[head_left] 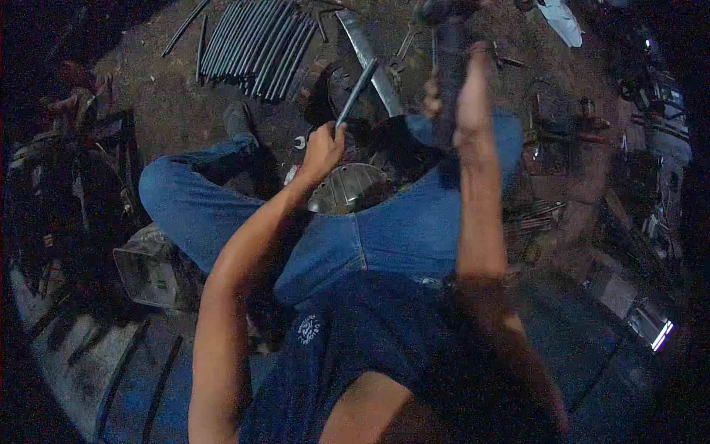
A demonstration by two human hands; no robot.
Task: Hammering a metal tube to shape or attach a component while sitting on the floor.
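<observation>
- Lying at far left in deep shadow, a heap of dark scrap metal [74, 170], details too dim for telling apart.
- Resting low on the left beside the bent knee, a dented grey metal box [151, 270].
- Spreading across the dirt floor [170, 103] at upper left, a fan of long dark metal rods [255, 44] laid side by side.
- Sitting on the floor in blue jeans [392, 233], left knee drawn up, a dark shoe [238, 118] pointing toward the rods.
- Lying just beside the shoe on the dirt, a small open-ended wrench [299, 142].
- Gripping with the left hand [323, 150], fingers wrapped tight around the lower end of a slim grey metal bar [356, 92], the bar slanting up and to the right.
- Sitting between the thighs just under that hand, a domed, ribbed metal cover [347, 189], shiny and rounded.
- Raising the right hand [471, 81] high at centre right, closed against a thick dark upright shaft [447, 66]; exact hold on it hard to tell from the blur.
- Crowding the right side, more dark machine parts [658, 96] and a bright glint low at the rim.
</observation>
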